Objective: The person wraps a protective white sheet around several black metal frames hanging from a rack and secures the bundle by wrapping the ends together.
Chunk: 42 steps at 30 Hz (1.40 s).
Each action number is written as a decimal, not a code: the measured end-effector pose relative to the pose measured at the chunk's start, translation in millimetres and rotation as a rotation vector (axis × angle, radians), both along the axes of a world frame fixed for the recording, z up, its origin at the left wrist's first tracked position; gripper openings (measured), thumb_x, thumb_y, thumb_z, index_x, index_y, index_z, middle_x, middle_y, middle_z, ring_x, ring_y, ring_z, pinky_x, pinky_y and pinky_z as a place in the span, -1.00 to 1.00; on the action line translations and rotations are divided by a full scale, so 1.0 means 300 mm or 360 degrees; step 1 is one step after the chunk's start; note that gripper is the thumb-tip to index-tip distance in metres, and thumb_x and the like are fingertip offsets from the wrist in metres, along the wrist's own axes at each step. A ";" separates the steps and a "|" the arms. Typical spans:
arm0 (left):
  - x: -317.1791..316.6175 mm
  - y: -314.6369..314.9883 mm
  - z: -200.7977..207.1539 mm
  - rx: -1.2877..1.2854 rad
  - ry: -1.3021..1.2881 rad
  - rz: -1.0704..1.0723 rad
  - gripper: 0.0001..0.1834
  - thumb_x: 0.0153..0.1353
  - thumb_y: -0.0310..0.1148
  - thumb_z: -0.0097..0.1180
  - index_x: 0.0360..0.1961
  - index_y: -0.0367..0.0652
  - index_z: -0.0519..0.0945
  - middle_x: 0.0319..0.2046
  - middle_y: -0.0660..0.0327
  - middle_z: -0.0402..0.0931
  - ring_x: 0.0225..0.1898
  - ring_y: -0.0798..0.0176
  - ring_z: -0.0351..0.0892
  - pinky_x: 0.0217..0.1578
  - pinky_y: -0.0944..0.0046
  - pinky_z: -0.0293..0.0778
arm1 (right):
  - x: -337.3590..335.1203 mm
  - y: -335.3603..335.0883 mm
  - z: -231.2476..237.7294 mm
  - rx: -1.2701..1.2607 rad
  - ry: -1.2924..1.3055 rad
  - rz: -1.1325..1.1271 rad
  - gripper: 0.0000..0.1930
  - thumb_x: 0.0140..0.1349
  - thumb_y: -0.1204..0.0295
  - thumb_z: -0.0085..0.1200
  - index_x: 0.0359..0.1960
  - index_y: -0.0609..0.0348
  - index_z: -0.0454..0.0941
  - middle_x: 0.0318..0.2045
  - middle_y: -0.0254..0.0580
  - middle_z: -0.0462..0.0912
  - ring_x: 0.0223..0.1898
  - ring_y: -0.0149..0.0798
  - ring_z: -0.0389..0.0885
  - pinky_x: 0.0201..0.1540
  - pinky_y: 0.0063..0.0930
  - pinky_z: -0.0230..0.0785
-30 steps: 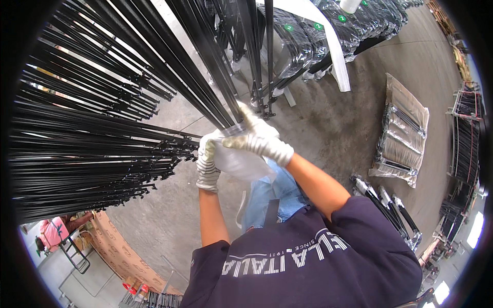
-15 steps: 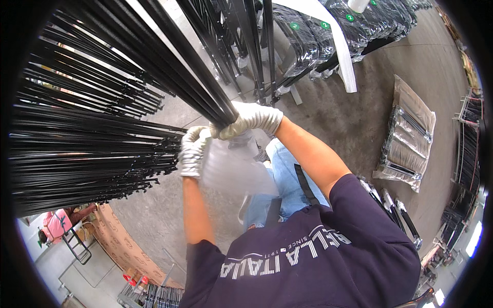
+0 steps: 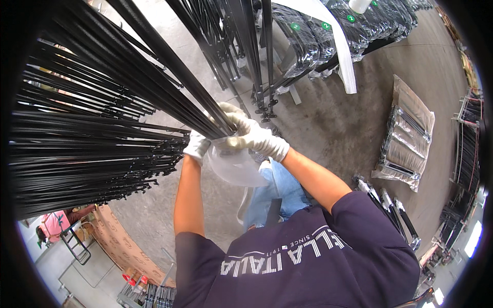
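A bundle of long black metal tubes (image 3: 177,105) slants down from the upper left, its lower end between my two gloved hands. A thin translucent white sheet, foam or plastic, (image 3: 236,167) curves around that end and hangs below it. My right hand (image 3: 251,136) is closed over the tube ends and the sheet's upper edge from the right. On the other side my left hand (image 3: 196,146) grips the sheet against the bundle, with its fingers partly hidden behind the tubes. Both gloves are whitish.
Racks of black tubes (image 3: 92,159) fill the left side. More black tubes (image 3: 262,66) stand ahead, beside plastic-wrapped bundles (image 3: 318,38) with a white strip (image 3: 346,72). A wrapped flat package (image 3: 408,136) lies on the floor at right. A person in pink (image 3: 54,226) is at far left.
My right hand has shifted down and right, its fingers now over the tube ends. My left hand has moved up closer to the bundle. The sheet now curves around the end.
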State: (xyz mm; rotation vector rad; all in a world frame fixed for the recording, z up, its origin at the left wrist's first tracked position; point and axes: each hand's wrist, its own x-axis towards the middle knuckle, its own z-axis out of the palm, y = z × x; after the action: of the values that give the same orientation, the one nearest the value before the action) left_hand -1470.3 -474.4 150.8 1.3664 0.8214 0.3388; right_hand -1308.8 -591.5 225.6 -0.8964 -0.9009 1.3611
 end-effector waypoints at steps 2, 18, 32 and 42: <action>0.040 -0.045 0.123 -0.0746 -0.0206 0.0028 -0.52 0.09 -0.21 0.09 0.00 -0.24 0.38 -0.19 0.23 0.48 -0.21 0.39 0.49 -0.19 0.41 0.43 | 0.013 -0.044 -0.045 -0.0056 0.0273 -0.0100 -0.38 -0.06 0.23 0.24 0.08 0.09 0.33 0.11 -0.23 0.28 0.23 -0.30 0.09 0.24 -0.37 -0.03; -0.011 -0.112 0.386 0.0504 0.0373 -0.0829 -0.32 -0.20 -0.53 0.24 0.08 -0.04 0.41 0.06 0.15 0.36 0.11 0.21 0.29 0.09 0.27 0.22 | 0.078 0.052 -0.163 -0.0115 0.0082 0.0882 -0.47 0.12 0.27 0.10 0.11 0.20 0.32 0.01 -0.22 0.45 0.08 -0.43 0.27 0.16 -0.55 0.09; 0.250 -0.046 0.302 0.0728 -0.0069 -0.0415 -0.85 -0.01 -0.53 0.01 -0.36 -0.21 0.52 -0.39 0.18 0.47 -0.31 0.32 0.46 -0.25 0.37 0.38 | -0.127 -0.119 -0.337 -0.0899 -0.0871 -0.0075 -0.01 -0.04 0.09 0.16 0.29 0.12 -0.26 0.19 0.08 0.13 0.17 -0.04 0.21 0.18 -0.37 0.09; 0.244 -0.051 0.295 -0.0785 -0.0341 -0.1253 -0.74 0.05 -0.32 0.17 -0.27 -0.24 0.48 -0.32 0.28 0.50 -0.26 0.42 0.44 -0.20 0.42 0.35 | 0.119 -0.221 0.000 -0.0105 -0.0670 -0.0263 0.07 -0.18 0.28 0.32 0.32 0.01 -0.22 0.23 -0.07 0.12 0.25 -0.17 0.09 0.25 -0.39 -0.06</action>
State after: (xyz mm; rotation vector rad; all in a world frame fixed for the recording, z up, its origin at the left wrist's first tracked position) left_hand -1397.1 -489.6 239.4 1.0585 0.1261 -0.3152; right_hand -1273.2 -657.7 225.7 -1.3097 -1.0757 1.0818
